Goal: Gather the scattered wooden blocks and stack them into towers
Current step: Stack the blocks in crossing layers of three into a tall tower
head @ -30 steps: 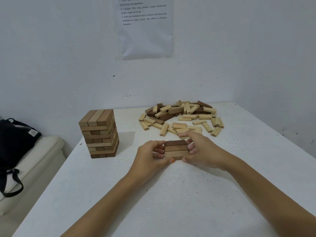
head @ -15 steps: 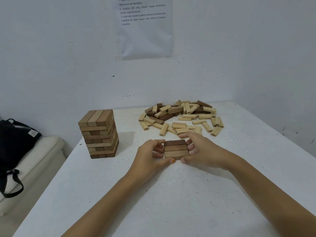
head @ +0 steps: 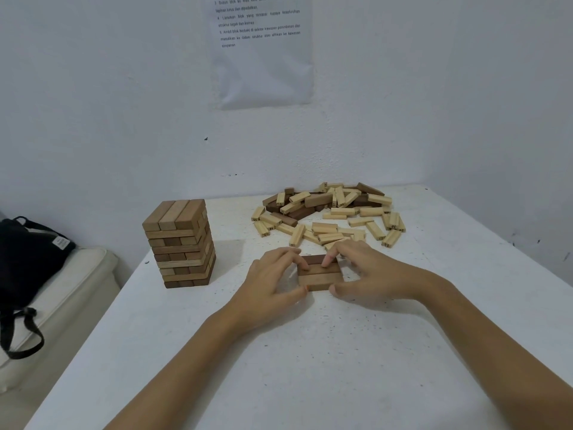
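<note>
White walls are meeting in a corner behind a speckled white table (head: 279,377), and a printed notice (head: 263,57) is running off the top edge, its small text hard to read. A black bag (head: 28,256) is lying cut off at the left edge. On the table, a row of three brown blocks (head: 321,278) is lying flat between the hands, near the front of the scattered block pile (head: 328,212) and well apart from the finished tower (head: 178,243) at the left. The left hand (head: 273,282) and right hand (head: 370,271) are both gripping this row, thumbs pressing its near corners and curled fingers covering much of the far block. Half a second ago the fingers were squeezing the row's ends; now their tips are resting on top. Tower and pile are sitting unchanged.
</note>
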